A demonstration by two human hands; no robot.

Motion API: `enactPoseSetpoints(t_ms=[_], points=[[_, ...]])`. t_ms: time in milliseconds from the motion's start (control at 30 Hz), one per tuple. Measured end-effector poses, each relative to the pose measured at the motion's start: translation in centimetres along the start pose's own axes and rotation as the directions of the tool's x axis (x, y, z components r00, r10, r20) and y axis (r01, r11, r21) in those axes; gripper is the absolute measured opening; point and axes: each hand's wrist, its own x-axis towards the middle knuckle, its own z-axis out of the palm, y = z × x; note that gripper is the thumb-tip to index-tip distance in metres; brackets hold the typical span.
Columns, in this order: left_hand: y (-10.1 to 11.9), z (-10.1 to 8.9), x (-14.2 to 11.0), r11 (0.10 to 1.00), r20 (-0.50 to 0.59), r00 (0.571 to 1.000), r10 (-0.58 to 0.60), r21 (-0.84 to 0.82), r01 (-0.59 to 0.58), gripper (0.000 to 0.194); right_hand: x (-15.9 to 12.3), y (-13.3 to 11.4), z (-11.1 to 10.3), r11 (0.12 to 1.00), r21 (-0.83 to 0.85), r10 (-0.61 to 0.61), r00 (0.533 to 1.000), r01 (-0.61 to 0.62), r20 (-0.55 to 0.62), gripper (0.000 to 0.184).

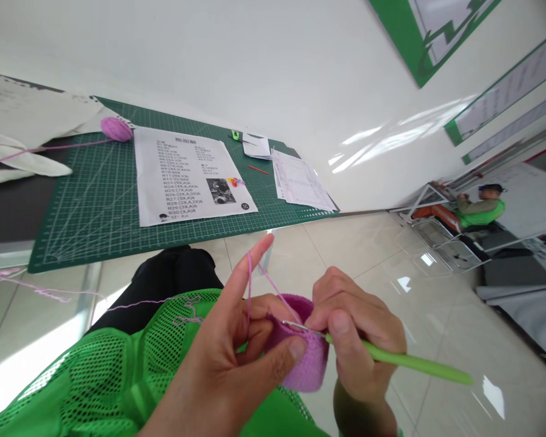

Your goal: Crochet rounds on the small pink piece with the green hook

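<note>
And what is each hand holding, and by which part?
Left hand: the pink crochet piece, by its rim. Right hand: the hook, by its green handle.

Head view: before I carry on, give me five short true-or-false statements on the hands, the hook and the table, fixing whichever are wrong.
1. The right hand holds the green-handled hook, its metal tip at the crocheted piece. True.
2. The crocheted piece is dark blue. False: it is pinkish purple.
3. The left hand has yarn looped over its raised index finger. True.
4. The printed sheet lies on the green cutting mat, beside the yarn ball. True.
5. The left hand touches only the printed sheet. False: it holds the crocheted piece.
</note>
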Motion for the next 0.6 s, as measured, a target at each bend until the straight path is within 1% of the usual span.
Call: enactPoseSetpoints(t_ms=[100,233,433,600], points=[[-0.2,-0.5,0.1,0.999,0.040,0.999,-0.027,-0.019,0.027,0.112,0.1,0.0,-0.1,1.000,-0.001,-0.013,1.000,0.013,0.010,0.035],[-0.4,-0.9,0.2,0.998,0.074,0.996,-0.042,-0.043,0.045,0.106,0.1,0.0,-0.3,1.000,0.020,0.008,1.000,-0.008,0.030,0.034],[-0.2,-0.6,0.2,0.996,0.067,0.996,-0.058,-0.061,0.062,0.110,0.1,0.0,-0.7,0.998,0.057,0.033,0.997,-0.037,0.077,0.032],[-0.3,-0.6,0.2,0.994,0.063,0.996,-0.069,-0.080,0.074,0.112,0.0,-0.1,-1.0,0.997,0.048,0.050,0.991,-0.057,0.123,0.028]])
